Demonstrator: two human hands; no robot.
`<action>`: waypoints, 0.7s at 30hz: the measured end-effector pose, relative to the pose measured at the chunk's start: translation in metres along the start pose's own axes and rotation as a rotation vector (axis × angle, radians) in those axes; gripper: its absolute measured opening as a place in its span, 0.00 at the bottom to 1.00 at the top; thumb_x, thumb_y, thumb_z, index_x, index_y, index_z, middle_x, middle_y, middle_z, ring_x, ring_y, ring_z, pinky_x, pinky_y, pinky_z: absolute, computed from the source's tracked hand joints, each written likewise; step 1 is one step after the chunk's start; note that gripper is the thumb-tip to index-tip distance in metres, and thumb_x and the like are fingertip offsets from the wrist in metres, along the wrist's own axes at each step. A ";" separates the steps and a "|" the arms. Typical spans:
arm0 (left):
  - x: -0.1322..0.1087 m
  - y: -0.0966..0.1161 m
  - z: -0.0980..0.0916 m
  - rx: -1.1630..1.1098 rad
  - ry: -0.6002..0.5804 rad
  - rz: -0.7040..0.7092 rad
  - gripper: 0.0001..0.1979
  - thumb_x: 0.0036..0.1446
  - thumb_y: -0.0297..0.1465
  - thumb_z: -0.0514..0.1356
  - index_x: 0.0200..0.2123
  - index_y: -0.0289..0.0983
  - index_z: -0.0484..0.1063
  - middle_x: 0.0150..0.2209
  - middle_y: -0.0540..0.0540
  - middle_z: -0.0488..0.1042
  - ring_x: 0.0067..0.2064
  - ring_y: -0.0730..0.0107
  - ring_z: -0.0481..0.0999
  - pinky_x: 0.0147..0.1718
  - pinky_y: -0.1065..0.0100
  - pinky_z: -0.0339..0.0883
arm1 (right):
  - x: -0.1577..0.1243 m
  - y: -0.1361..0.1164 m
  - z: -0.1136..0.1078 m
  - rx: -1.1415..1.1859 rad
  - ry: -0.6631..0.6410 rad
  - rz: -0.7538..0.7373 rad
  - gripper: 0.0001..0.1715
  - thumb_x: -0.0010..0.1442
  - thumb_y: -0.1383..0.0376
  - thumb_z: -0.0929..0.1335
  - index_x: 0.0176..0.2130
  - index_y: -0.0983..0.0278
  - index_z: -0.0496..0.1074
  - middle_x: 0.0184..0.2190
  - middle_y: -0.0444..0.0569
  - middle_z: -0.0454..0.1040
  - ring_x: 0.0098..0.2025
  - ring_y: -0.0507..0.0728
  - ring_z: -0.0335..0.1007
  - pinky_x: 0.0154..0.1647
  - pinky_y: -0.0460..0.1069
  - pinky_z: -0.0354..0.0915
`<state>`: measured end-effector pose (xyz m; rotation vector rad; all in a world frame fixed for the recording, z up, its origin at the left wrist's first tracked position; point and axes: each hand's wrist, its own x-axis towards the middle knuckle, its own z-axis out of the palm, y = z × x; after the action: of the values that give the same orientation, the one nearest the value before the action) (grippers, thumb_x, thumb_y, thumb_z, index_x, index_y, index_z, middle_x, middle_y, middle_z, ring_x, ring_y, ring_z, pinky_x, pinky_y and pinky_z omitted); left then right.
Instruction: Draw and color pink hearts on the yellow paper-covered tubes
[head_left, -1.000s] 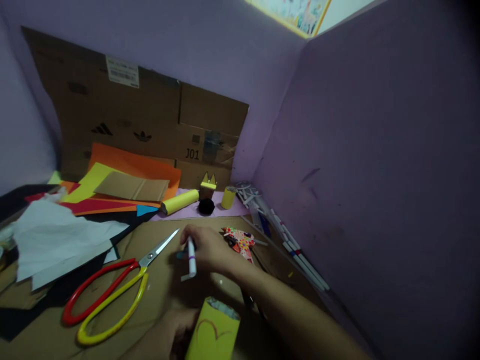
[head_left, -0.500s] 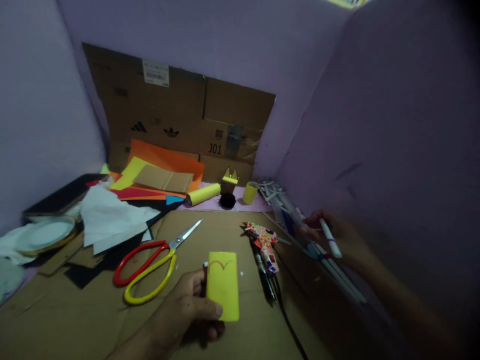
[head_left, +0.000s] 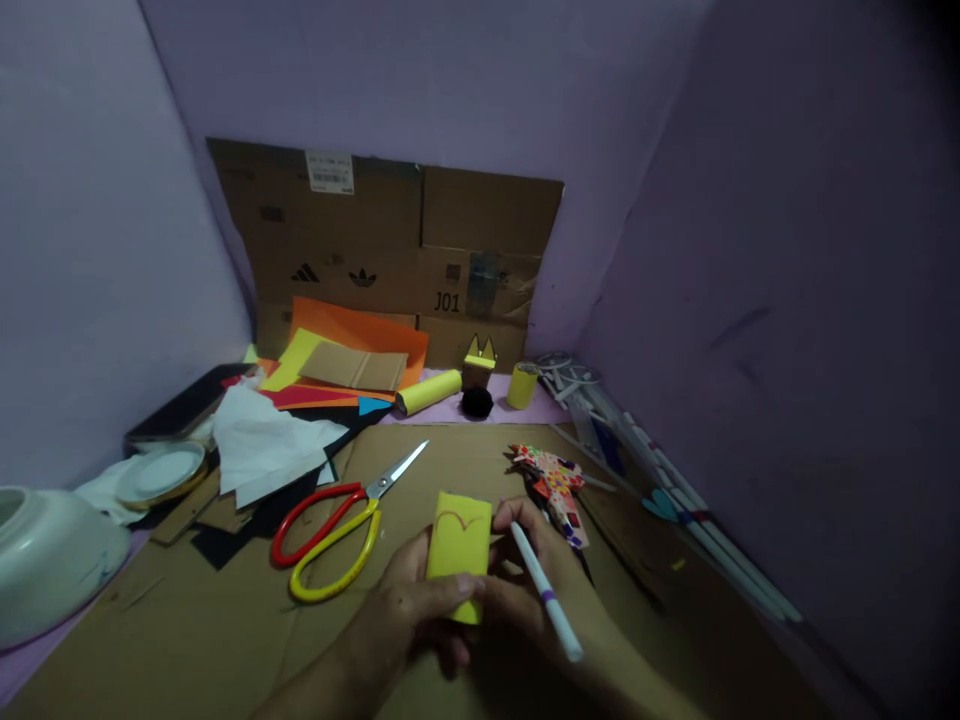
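My left hand (head_left: pixel 420 592) grips a flat yellow paper piece (head_left: pixel 459 550), with the thumb across its front. A reddish-brown curved line like the top of a heart is drawn near its upper end. In my right hand (head_left: pixel 536 580) lies a white marker pen (head_left: pixel 544 590) with a purple band, slanting down to the right. Fingers of that hand also touch the right edge of the yellow piece. Red-and-yellow-handled scissors (head_left: pixel 337 540) rest to the left, blades partly closed. Beyond my right hand is a glue gun (head_left: pixel 555 485) covered in a colourful pattern.
White marker pens (head_left: pixel 694 500) lie along the right wall. At the back stand a yellow roll (head_left: pixel 429 391), a short yellow cylinder (head_left: pixel 522 386) and a small piece with pointed yellow ears (head_left: pixel 478 362). Crumpled white tissue (head_left: pixel 262 430) and a white bowl (head_left: pixel 64 570) occupy the left side.
My right hand has come from the pens at the right wall to the yellow piece, bringing the marker along. The view has shifted, and the bowl shows more at left.
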<state>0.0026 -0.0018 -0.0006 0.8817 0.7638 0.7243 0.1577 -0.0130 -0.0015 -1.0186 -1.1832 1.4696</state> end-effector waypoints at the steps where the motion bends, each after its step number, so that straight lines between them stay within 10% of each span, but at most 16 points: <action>1: 0.000 -0.001 0.001 0.027 -0.001 0.018 0.33 0.42 0.38 0.66 0.51 0.33 0.62 0.39 0.39 0.73 0.25 0.72 0.72 0.15 0.76 0.63 | -0.001 0.003 0.000 0.003 0.015 0.004 0.29 0.41 0.67 0.77 0.35 0.59 0.57 0.27 0.38 0.68 0.28 0.51 0.68 0.27 0.45 0.63; 6: 0.000 0.004 0.003 0.095 0.051 0.007 0.33 0.42 0.40 0.68 0.49 0.34 0.62 0.35 0.44 0.73 0.22 0.76 0.69 0.16 0.75 0.65 | -0.002 0.001 -0.007 0.054 -0.025 -0.009 0.23 0.46 0.63 0.76 0.35 0.60 0.60 0.25 0.38 0.69 0.26 0.50 0.68 0.28 0.45 0.62; 12: -0.005 0.005 0.005 -0.122 -0.162 -0.044 0.30 0.41 0.39 0.68 0.46 0.33 0.64 0.25 0.50 0.69 0.19 0.77 0.68 0.15 0.76 0.64 | -0.001 -0.014 -0.012 0.294 -0.104 -0.020 0.27 0.42 0.64 0.77 0.36 0.57 0.60 0.47 0.47 0.72 0.49 0.59 0.69 0.47 0.54 0.63; 17: -0.007 -0.004 0.009 -0.147 -0.242 -0.146 0.30 0.39 0.44 0.67 0.43 0.32 0.66 0.23 0.50 0.68 0.18 0.77 0.67 0.15 0.76 0.62 | -0.002 -0.007 -0.009 0.421 -0.230 0.051 0.31 0.38 0.64 0.78 0.37 0.58 0.59 0.44 0.50 0.74 0.45 0.61 0.71 0.43 0.54 0.64; 21: -0.010 0.000 0.010 0.122 -0.132 0.064 0.32 0.40 0.40 0.69 0.48 0.34 0.65 0.33 0.45 0.72 0.33 0.66 0.72 0.31 0.70 0.67 | 0.000 -0.006 -0.010 0.418 -0.167 0.014 0.31 0.38 0.65 0.77 0.35 0.57 0.58 0.42 0.48 0.75 0.43 0.60 0.72 0.43 0.55 0.65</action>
<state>0.0054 -0.0137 0.0059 1.0580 0.6701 0.6734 0.1684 -0.0104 0.0028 -0.6289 -0.9257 1.7474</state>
